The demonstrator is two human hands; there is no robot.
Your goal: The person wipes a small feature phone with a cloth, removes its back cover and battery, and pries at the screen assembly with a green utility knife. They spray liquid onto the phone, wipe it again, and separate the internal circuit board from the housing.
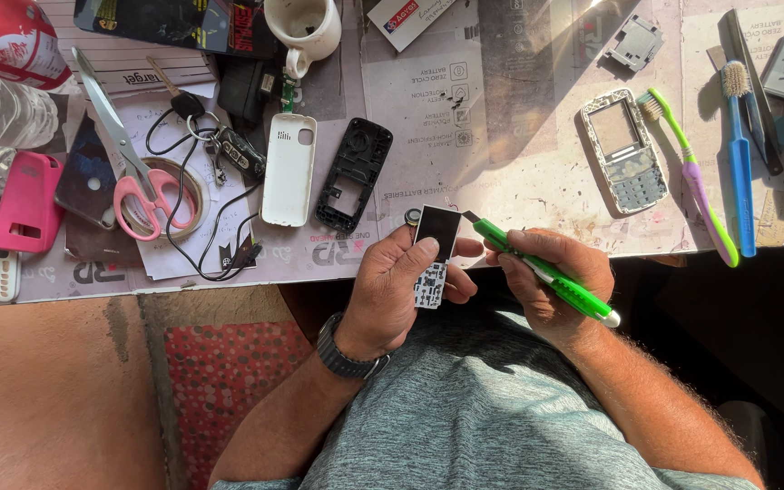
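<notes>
My left hand [401, 286] holds a small phone circuit board with its dark screen [435, 247] at the table's near edge. My right hand [551, 281] grips a green utility knife [546, 274], its blade tip touching the board's upper right corner. Just above on the table lie a white phone back cover [289, 169] and a black phone frame [354, 172]. A silver phone front with keypad [623, 150] lies to the right.
Pink-handled scissors [133, 172], a tape roll, keys on a black cord [220, 150] and a pink phone case [27, 201] lie at the left. A white mug [306, 32] stands at the back. Toothbrushes, green [693, 172] and blue [739, 145], lie at the right.
</notes>
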